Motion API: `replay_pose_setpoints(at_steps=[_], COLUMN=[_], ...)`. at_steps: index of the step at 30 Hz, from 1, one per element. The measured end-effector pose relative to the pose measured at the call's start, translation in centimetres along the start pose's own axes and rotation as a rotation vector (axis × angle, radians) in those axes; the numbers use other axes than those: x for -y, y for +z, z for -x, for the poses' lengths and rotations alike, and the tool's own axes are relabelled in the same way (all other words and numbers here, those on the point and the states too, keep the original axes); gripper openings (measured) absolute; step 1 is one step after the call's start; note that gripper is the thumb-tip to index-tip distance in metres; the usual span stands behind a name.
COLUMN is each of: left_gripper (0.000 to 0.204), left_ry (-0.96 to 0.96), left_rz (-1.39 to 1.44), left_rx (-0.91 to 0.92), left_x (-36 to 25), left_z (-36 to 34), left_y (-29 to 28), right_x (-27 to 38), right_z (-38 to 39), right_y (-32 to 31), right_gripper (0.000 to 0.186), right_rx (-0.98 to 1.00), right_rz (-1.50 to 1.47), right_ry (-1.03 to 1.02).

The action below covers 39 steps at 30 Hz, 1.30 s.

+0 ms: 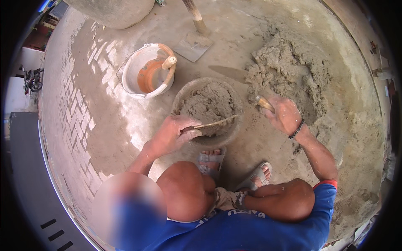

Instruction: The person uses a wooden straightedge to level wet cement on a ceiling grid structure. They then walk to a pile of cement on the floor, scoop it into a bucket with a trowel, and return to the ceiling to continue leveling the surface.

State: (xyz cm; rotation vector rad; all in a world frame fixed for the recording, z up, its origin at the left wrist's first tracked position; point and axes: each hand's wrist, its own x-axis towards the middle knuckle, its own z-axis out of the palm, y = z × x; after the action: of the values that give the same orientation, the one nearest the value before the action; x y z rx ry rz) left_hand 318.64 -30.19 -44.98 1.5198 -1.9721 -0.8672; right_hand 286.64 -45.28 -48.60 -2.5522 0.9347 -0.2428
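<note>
A round bucket (pixel 179 99) filled with wet grey mortar (pixel 207 104) stands in front of my feet. The fingers of my left hand (pixel 173 131) are closed round its thin, mortar-caked handle (pixel 215 123), which spans the bucket's near side. To the right of the bucket, my right hand (pixel 284 115) grips a trowel by its wooden handle (pixel 265 103). A dark pointed blade (pixel 228 73) extends leftward past the bucket's far rim; its join to the handle is hard to make out. Beyond my right hand lies a mortar heap (pixel 289 67).
A pale bucket (pixel 130 77) with an orange inside and a wooden-handled tool leaning in it stands at the left. Behind is a shovel (pixel 193 47) with an upright wooden shaft. A large rounded container (pixel 113 10) sits at the far left. My sandalled feet (pixel 211 161) are near the mortar bucket.
</note>
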Motion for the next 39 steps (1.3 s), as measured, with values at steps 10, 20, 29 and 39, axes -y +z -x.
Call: replay_pose_setpoints(at_steps=[10, 20, 29, 39], left_gripper=[0.017, 0.020, 0.064, 0.076], left_ry=[-0.127, -0.186, -0.336, -0.558], left_rz=[0.082, 0.181, 0.054, 0.518], left_rx=[-0.170, -0.327, -0.600, -0.430], left_x=[-0.1, 0.9, 7.3, 13.2], left_z=[-2.3, -1.8, 2.5, 3.1], left_y=[0.2, 0.2, 3.3, 6.9], right_x=[2.9, 3.0, 0.9, 2.0], right_z=[2.6, 1.7, -3.4, -7.9], right_y=[1.4, 0.9, 2.3, 1.0], right_gripper=[0.034, 0.032, 0.033, 0.037], right_rx=[0.316, 0.103, 0.036, 0.124], right_rz=[0.156, 0.043, 0.090, 0.000], right_ry=[0.022, 0.094, 0.011, -0.091])
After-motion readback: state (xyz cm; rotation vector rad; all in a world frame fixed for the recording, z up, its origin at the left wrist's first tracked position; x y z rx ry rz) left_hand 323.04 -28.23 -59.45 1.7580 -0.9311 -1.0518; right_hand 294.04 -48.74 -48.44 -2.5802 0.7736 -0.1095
